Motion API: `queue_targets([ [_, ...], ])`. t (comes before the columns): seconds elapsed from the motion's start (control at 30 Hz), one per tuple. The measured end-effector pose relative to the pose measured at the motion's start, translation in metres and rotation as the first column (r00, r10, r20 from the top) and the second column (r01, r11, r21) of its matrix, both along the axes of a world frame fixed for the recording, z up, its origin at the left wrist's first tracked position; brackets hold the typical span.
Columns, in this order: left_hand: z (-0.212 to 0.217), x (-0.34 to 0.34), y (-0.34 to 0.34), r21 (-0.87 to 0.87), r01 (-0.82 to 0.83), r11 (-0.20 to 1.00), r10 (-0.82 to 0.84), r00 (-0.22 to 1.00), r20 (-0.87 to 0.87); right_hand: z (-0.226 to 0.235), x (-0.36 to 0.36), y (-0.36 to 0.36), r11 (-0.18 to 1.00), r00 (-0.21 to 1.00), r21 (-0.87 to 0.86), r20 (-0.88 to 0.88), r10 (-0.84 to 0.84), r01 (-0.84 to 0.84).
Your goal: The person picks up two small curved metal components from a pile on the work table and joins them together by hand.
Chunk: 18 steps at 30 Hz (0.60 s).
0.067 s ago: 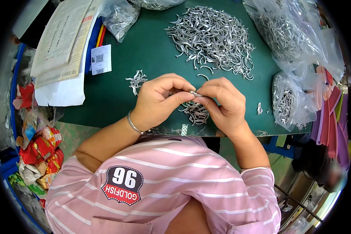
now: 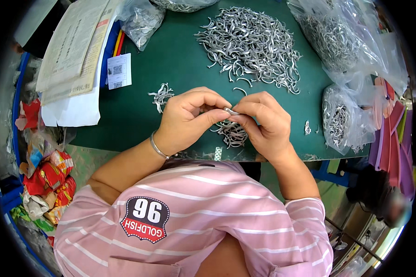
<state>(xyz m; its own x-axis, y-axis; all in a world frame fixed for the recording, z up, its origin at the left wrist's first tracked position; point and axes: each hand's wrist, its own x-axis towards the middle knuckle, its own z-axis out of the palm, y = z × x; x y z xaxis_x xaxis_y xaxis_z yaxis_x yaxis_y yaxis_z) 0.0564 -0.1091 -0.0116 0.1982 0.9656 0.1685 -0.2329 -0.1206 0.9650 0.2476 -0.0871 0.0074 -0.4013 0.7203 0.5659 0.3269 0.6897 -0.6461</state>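
Between the fingertips of both hands is a small curved silver metal piece point(image 2: 231, 111). My left hand point(image 2: 189, 115) pinches one end of it with thumb and forefinger, and my right hand point(image 2: 266, 119) pinches the other. Just below the fingers lies a small pile of similar silver pieces point(image 2: 234, 135), partly hidden by my hands. A smaller cluster of them point(image 2: 161, 95) rests left of my left hand. Farther back on the green table point(image 2: 171, 60) spreads a large heap of the curved pieces point(image 2: 252, 44), with one loose piece point(image 2: 240, 90) near my fingers.
Clear plastic bags of silver pieces point(image 2: 337, 44) stand at the right, a smaller bag point(image 2: 339, 121) nearer me. Printed papers point(image 2: 71, 60) and a small label card point(image 2: 119, 70) lie at the left. Another bag point(image 2: 142, 23) sits at the back. Coloured straps point(image 2: 393, 138) hang past the right edge.
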Motion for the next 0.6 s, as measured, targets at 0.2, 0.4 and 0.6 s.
queue_targets([
  [0.2,-0.0022,-0.0005,-0.0004,-0.031,0.022,0.999,-0.022,1.0,-0.002,-0.0034,0.0004,-0.0032,0.998,1.0,0.052,-0.003,-0.022,0.022],
  [0.4,-0.006,-0.0018,-0.0003,-0.047,0.014,0.999,-0.014,1.0,-0.015,-0.0046,-0.004,-0.0083,0.993,0.992,-0.115,-0.113,-0.051,0.038],
  [0.6,-0.003,-0.0027,0.0018,0.03,0.012,0.999,-0.008,0.99,-0.143,-0.0025,-0.0025,-0.0091,0.997,0.993,-0.078,-0.109,-0.033,0.025],
])
